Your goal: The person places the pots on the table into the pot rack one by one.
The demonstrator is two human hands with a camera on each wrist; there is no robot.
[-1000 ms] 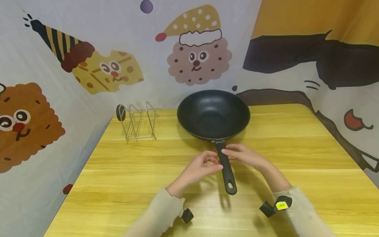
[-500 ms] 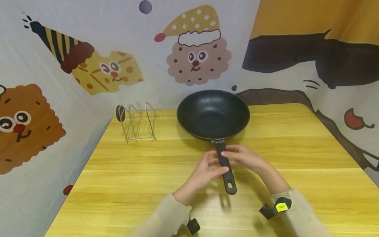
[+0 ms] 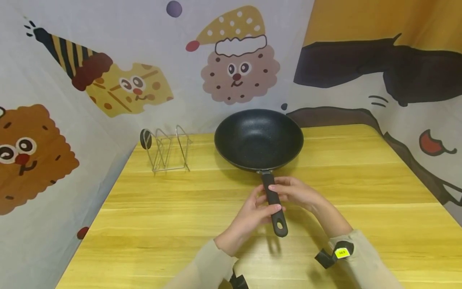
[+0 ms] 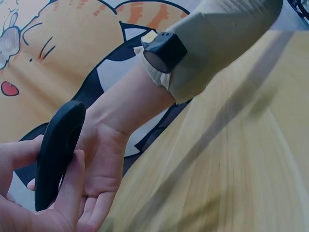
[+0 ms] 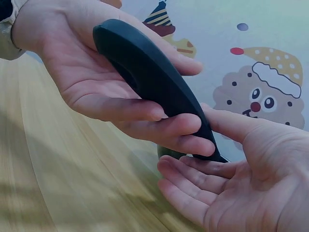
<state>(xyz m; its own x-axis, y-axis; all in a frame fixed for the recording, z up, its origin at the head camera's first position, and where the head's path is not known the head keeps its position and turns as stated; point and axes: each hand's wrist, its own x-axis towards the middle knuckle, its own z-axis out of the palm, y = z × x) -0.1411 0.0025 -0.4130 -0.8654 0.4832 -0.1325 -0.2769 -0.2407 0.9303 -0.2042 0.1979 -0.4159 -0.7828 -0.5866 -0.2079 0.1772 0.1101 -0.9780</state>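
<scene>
A black wok (image 3: 258,140) sits toward the back of the table, its long handle (image 3: 276,198) pointing at me. My left hand (image 3: 254,210) holds the handle around its middle, thumb laid across the top and fingers passing underneath. Closer to the bowl, my right hand (image 3: 299,193) grips the same handle from the right, thumb on top. In the right wrist view, the left hand's fingers (image 5: 169,128) curl under the handle, and the right hand (image 5: 256,169) is at its bowl end. The left wrist view has the handle (image 4: 58,154) between thumb and fingers.
A wire rack (image 3: 167,154) with a black disc on its left side stands at the back left of the wooden table (image 3: 162,224). A cartoon-printed cloth (image 3: 187,80) hangs behind and beside the table. Both wrists carry small black cameras.
My left hand has moved right and closed around the handle, its thumb now across the top. The right hand keeps its hold, its thumb slightly lower; the wok has barely shifted.
</scene>
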